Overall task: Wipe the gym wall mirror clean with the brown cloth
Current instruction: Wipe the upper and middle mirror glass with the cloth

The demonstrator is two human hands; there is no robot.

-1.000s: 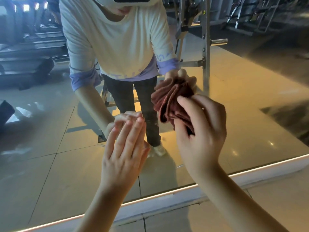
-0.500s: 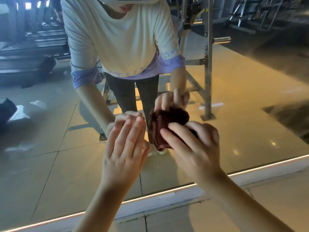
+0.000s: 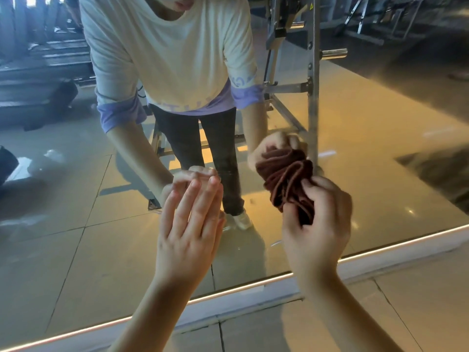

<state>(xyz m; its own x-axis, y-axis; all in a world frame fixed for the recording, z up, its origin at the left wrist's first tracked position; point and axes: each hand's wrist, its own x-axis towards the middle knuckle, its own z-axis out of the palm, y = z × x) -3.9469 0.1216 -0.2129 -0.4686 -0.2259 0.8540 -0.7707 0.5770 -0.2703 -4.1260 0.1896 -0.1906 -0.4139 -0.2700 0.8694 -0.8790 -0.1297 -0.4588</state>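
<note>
The wall mirror (image 3: 76,224) fills most of the view and reaches down to a lit strip at the floor. My right hand (image 3: 317,224) grips a bunched brown cloth (image 3: 286,181), whose folds press against the glass low down, right of centre. My left hand (image 3: 190,229) rests flat on the mirror with its fingers straight, fingertips meeting their reflection. The glass shows a person in a white shirt leaning in, mirroring both hands.
A white baseboard (image 3: 253,295) runs under the mirror's bottom edge, with beige floor tiles (image 3: 418,301) below it. Reflected in the glass are a metal weight rack (image 3: 313,85) and dark gym equipment at the left.
My right hand swept the cloth down and left over the glass, then back to the right and slightly up. My left hand has stayed planted in the same spot.
</note>
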